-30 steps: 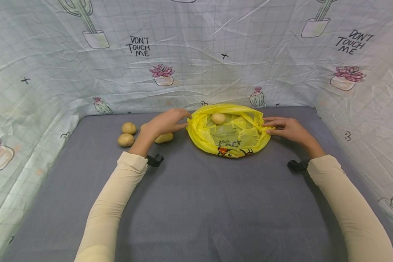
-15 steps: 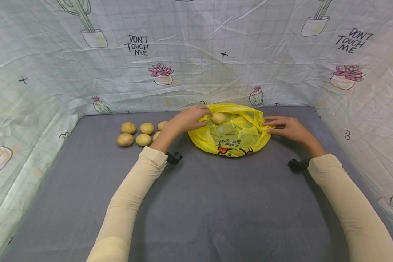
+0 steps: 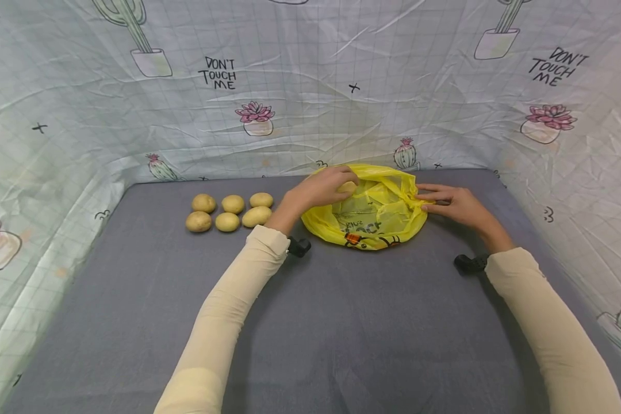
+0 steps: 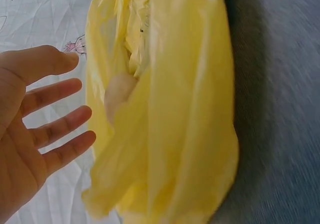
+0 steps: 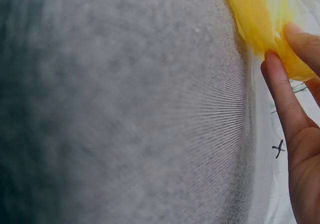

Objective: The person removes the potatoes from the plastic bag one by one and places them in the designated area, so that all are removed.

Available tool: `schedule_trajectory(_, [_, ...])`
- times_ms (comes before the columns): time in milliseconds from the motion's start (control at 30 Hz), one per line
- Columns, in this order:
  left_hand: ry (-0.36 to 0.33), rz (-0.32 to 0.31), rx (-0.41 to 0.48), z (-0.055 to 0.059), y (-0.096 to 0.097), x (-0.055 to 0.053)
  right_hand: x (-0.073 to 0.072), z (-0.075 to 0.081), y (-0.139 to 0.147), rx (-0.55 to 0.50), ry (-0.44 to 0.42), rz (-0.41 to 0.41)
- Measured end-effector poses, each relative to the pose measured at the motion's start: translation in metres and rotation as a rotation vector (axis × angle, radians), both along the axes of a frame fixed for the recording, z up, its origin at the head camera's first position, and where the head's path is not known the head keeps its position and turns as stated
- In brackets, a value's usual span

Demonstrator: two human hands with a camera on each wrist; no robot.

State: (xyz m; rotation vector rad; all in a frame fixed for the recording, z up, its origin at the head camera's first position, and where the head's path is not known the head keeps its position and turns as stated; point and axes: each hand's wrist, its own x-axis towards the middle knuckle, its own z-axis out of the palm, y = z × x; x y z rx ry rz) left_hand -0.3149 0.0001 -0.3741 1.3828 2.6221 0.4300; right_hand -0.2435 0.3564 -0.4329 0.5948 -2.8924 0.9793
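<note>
A yellow plastic bag (image 3: pixel 362 238) lies with its mouth spread wide at the back of the table. Inside it is a potato (image 3: pixel 348 187), partly covered by my left hand (image 3: pixel 325 187), which reaches over the bag's left rim. The left wrist view has the left hand (image 4: pixel 22 149) with fingers spread and slightly bent, nothing between them, beside the bag (image 4: pixel 190 93) and the potato (image 4: pixel 119 94) in it. At the bag's right edge, my right hand (image 3: pixel 454 203) pinches the gathered plastic; the right wrist view shows thumb and finger on this yellow edge (image 5: pixel 265 21).
To the left of the bag, several potatoes (image 3: pixel 227 222) stand in two short rows on the grey tabletop (image 3: pixel 341 322). A printed cloth (image 3: pixel 310 103) hangs behind the table and along both sides. Each wrist wears a black camera mount (image 3: pixel 300 247).
My left hand has moved right, from the bag's left rim to over its mouth at the potato, uncovering the potatoes on the table. The right hand keeps its place on the bag.
</note>
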Motion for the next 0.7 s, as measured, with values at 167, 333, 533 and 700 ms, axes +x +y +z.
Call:
schedule_trajectory(167, [-0.03,0.01,-0.014,-0.003,0.012,-0.007,0.002,0.0,0.0,0.011,0.0,-0.008])
schedule_trajectory(333, [-0.068,0.036,-0.023,-0.003,0.02,-0.011,0.002,0.0,0.0,0.013,-0.006,-0.011])
schedule_trajectory(533, [-0.102,0.057,-0.033,-0.002,0.028,-0.015,0.002,-0.001,0.0,0.012,-0.012,-0.011])
schedule_trajectory(700, [-0.117,0.081,-0.071,-0.001,0.031,-0.016,0.002,-0.001,0.0,0.011,-0.005,-0.006])
